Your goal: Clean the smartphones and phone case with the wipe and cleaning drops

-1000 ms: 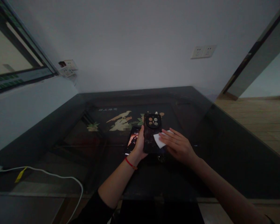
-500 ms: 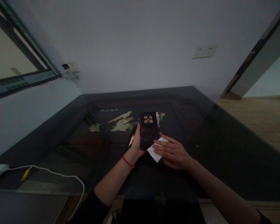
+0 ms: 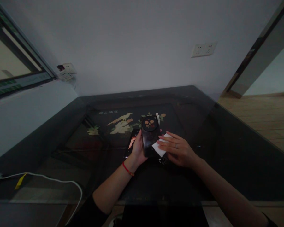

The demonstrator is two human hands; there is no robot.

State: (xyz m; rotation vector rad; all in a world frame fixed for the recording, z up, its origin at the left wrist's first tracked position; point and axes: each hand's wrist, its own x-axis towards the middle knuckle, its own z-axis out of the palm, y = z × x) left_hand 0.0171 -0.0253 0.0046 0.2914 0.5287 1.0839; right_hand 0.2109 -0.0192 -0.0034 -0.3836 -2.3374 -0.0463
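My left hand [image 3: 137,150] is wrapped round a dark smartphone [image 3: 149,138], its back with the round camera ring facing up. My right hand [image 3: 180,149] presses a folded white tissue [image 3: 161,147] against the phone's lower right edge. A second phone [image 3: 130,145] with a lit screen lies on the table, partly hidden behind my left hand. Just below the tissue, a small shiny dark item [image 3: 163,160] shows, too dim to name. Behind the held phone's top right corner stands a small white object [image 3: 157,117], mostly hidden.
The dark glossy table [image 3: 217,176] bears a bird-and-flower picture [image 3: 121,123]. A white cable [image 3: 49,179] with a yellow tag [image 3: 20,182] runs over its left front edge. Wall sockets [image 3: 204,49] and a window [image 3: 14,56] lie beyond.
The tissue and my right hand have shifted slightly up along the phone. The phone has tilted a little, and more of the second phone's lit screen shows. The view has moved slightly.
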